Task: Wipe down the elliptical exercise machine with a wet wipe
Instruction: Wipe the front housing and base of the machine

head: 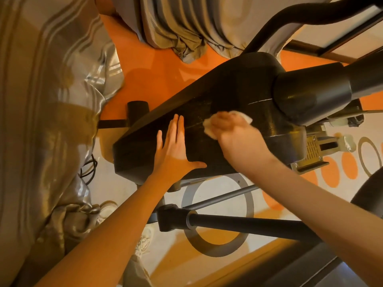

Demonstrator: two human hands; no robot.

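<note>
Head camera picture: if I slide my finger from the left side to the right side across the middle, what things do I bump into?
Shiny grey curtain → left hand flat on the black elliptical housing → right hand holding the wet wipe → metal pedal bracket → orange dots on the floor.

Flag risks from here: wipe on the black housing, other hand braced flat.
1. The left hand lies flat on the black housing just beside the wet wipe; it may block the stroke or re-smudge cleaned surface.
2. The right hand is close to the crank joint; a pinch seems possible if linkage shifts.
</note>
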